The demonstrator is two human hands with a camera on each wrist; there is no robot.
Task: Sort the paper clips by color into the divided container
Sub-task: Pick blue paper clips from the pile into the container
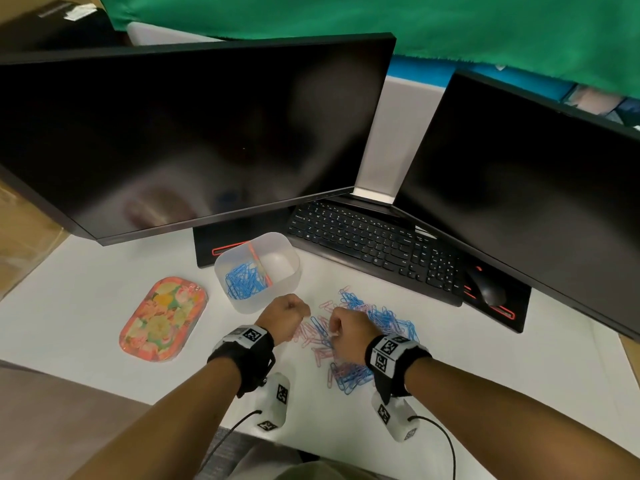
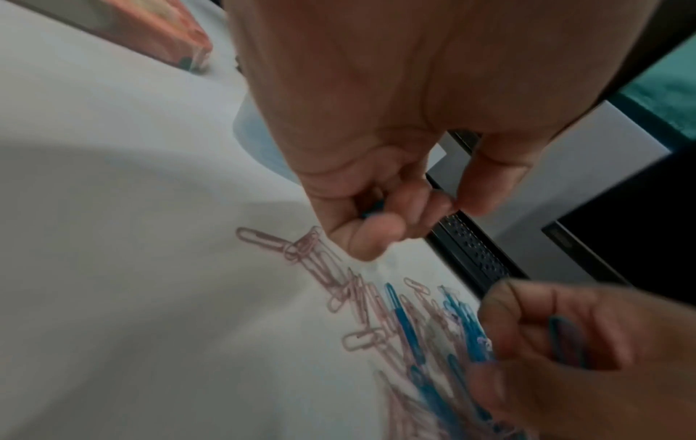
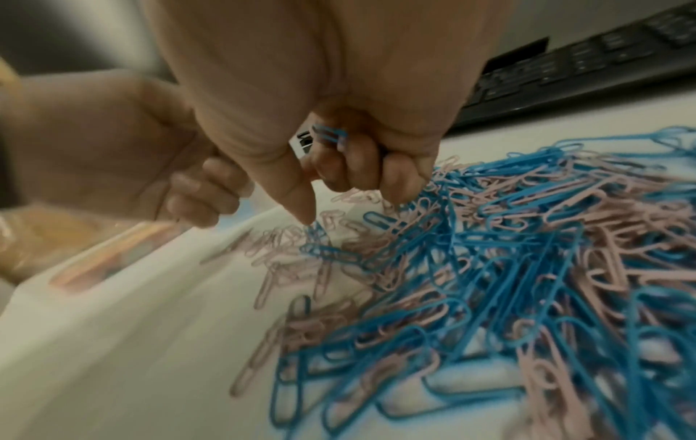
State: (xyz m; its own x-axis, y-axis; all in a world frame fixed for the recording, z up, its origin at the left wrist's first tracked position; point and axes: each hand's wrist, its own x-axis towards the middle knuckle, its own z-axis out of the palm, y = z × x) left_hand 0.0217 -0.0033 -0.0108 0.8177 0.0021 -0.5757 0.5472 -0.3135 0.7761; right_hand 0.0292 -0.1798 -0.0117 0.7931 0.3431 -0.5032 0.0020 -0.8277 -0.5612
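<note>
A mixed pile of blue and pink paper clips (image 1: 367, 327) lies on the white table (image 1: 86, 271), seen close up as the pile (image 3: 508, 268). Behind it to the left stands the translucent divided container (image 1: 277, 296); blue clips (image 1: 242, 280) fill its left compartment, and the right one looks bare. My left hand (image 1: 294, 308) hovers beside the container's front corner, fingers curled around a bit of blue clip (image 2: 374, 208). My right hand (image 1: 337, 327) is over the pile's left edge. Its curled fingers hold blue clips (image 3: 331, 135), and its thumb (image 3: 301, 205) points down at the pile.
A floral oval tray (image 1: 162, 318) lies to the left of the container. A black keyboard (image 1: 374, 251) and mouse (image 1: 486, 289) sit behind the pile, under two dark monitors (image 1: 194, 133). The table edge runs close to my body.
</note>
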